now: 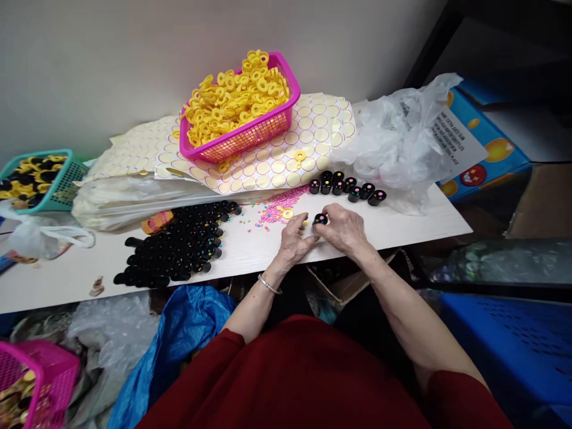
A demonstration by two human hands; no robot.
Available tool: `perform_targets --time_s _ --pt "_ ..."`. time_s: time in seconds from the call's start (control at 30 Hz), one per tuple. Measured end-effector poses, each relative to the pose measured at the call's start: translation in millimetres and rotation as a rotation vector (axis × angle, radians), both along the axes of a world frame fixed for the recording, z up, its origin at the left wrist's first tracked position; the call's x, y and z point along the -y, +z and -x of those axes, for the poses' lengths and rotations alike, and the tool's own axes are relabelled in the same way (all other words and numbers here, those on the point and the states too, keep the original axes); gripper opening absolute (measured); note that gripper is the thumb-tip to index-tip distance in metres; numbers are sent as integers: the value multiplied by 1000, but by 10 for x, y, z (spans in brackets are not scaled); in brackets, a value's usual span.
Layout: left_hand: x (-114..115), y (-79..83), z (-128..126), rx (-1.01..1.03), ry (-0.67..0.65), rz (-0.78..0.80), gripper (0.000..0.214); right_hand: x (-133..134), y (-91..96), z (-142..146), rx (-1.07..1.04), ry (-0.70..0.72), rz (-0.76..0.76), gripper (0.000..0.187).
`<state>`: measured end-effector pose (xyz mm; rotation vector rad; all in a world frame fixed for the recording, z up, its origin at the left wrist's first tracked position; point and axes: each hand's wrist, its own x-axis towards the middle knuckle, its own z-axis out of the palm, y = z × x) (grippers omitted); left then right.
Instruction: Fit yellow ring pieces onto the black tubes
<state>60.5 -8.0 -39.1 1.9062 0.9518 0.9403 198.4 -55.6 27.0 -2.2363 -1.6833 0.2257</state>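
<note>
My right hand [346, 229] is closed around a small black tube [320, 219] with coloured beads in its end, held just above the white table [402, 223]. My left hand [294, 240] meets it from the left, fingers pinched at the tube's mouth on something too small to name. Just beyond my fingers lie a scatter of pink beads [280, 205] and a yellow ring [288, 213]. A row of upright filled black tubes [346, 186] stands behind my right hand. A heap of black tubes [179, 244] lies to the left.
A pink basket [250, 140] heaped with yellow rings sits on sheets of round stickers [313, 143] by the wall. A teal basket [36, 179] is at far left, crumpled clear plastic [397, 143] at right, a blue bag [179, 333] and pink basket [31, 381] below.
</note>
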Motion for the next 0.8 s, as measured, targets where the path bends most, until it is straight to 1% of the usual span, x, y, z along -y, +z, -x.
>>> perform_targets --time_s 0.07,0.13,0.2,0.23,0.3,0.37,0.4,0.5,0.6,0.67,0.73,0.8 --pt "22 -36 25 6 -48 85 44 91 -50 113 -63 69 33 22" --pt "47 -87 60 16 -61 125 35 169 -146 124 -183 118 28 21" --pt "69 -136 89 33 -45 156 35 238 -263 57 -317 106 -24 26" --pt "78 -155 97 43 -33 169 36 270 -319 15 -354 66 -56 30" --pt "89 -177 100 54 -17 173 37 326 -407 -42 -310 -75 -89 38" --pt "94 -179 89 52 -8 147 33 370 -460 -36 -178 -208 -54 42" --pt "96 -176 81 46 -3 130 31 385 -478 -13 -115 -245 -29 42" --pt "101 -163 61 22 6 95 29 402 -517 73 -26 -263 -21 36" --pt "101 -161 59 3 2 70 28 390 -531 111 -68 -272 -140 30" --pt "96 -170 67 -2 -15 43 25 378 -507 122 -141 -217 -263 30" --pt "88 -190 79 1 -38 12 23 363 -456 149 -204 -76 -360 29" --pt "83 -215 89 8 -58 -17 23 342 -405 194 -212 66 -399 24"
